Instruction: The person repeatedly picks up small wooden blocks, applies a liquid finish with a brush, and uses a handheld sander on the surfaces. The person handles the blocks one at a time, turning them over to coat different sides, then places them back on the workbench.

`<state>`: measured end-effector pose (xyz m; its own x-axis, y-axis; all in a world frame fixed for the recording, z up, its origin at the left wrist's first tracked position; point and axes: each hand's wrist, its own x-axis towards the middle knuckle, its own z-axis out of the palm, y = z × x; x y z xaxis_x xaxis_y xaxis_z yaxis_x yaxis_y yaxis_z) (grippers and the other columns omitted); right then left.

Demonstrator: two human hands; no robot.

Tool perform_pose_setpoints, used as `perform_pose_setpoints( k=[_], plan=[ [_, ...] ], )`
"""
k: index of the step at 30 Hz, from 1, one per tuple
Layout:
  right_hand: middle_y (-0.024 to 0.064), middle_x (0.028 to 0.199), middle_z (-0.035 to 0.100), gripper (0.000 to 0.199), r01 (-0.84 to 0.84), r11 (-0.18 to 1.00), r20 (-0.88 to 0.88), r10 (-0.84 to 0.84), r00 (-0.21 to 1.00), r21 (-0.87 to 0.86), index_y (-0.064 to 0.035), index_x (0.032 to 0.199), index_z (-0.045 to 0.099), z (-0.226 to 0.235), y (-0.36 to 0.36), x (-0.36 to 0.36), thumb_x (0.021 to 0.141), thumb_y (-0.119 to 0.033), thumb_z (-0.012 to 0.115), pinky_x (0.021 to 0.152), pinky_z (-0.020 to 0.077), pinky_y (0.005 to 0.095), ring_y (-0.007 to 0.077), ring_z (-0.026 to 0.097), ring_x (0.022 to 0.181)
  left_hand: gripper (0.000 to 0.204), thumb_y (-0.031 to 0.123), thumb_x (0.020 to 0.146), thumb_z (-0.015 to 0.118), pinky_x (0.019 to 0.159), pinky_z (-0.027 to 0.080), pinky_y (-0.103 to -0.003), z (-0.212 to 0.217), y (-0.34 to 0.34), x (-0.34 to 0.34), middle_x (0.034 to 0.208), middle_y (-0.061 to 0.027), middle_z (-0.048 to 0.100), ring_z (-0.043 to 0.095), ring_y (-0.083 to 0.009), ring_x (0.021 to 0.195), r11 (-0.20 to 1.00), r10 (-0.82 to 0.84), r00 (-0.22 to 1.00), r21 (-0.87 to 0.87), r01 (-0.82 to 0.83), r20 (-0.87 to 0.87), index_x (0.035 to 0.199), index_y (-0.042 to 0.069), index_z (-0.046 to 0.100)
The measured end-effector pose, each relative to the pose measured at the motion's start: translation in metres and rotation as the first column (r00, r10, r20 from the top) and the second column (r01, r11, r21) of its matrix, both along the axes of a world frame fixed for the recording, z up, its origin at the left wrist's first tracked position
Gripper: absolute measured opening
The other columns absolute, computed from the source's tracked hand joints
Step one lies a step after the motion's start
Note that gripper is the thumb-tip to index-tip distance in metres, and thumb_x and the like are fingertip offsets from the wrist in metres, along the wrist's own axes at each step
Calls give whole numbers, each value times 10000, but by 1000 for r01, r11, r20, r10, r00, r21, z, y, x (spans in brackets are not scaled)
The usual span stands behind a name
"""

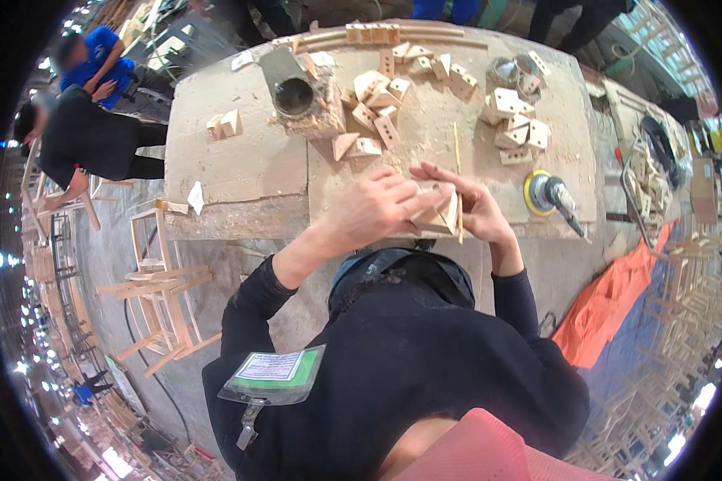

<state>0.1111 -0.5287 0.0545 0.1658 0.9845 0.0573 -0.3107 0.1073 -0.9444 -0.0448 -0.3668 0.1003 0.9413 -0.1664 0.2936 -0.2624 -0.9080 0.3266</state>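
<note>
The block [439,220] sits between the person's two hands, just over the near edge of the surface [241,180]; one pale slanted face shows below the fingers. The left hand [377,207] lies over it from the left, its grip closed down with the fingers pressed on the wood; the right hand [475,207] wraps it from the far and right side, its grip loosely curled, fingers fairly straight, and so part-open around the block; I can't see where its palm meets the wood. A thin yellowish stick [457,148] runs up past the block's right side; whether the right hand pinches it, I can't tell.

Beyond the hands lies a loose heap [377,100] of pale blocks, several drilled with dark holes; left of that, a dark cup [294,96] stands tilted on a wooden stand [322,120], and further left two blocks [224,125] rest side by side. To the right is a second pile [519,131], with two jars [504,72] near its far end; a sander [541,193] with a yellow-rimmed pad lies nearer the right hand.

Off the surface, stacked stools [159,309] stand at left; orange cloth [610,301] hangs at right; two co-workers [96,132] are at far left.
</note>
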Motion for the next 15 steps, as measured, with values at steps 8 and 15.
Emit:
perform_pose_setpoints(
  k=[8, 15],
  plan=[
    [131, 1406, 471, 762, 108, 994, 200, -107, 974, 5, -20, 1386, 441, 1, -10, 16, 691, 14, 752, 1066, 361, 329, 199, 446, 1294, 721, 341, 671, 792, 992, 416, -423, 4, -16, 32, 1201, -88, 543, 520, -283, 1148, 988, -4, 997, -152, 16, 79, 1293, 130, 494],
    [122, 1395, 489, 700, 528, 847, 467, -442, 766, -65, -58, 1416, 408, -21, -37, 27, 773, 53, 662, 1028, 403, 329, 203, 511, 1236, 721, 325, 685, 787, 936, 463, -403, -52, -46, 60, 1225, -168, 517, 529, -351, 1123, 860, 184, 982, -489, -144, 36, 1257, 46, 450]
  ],
)
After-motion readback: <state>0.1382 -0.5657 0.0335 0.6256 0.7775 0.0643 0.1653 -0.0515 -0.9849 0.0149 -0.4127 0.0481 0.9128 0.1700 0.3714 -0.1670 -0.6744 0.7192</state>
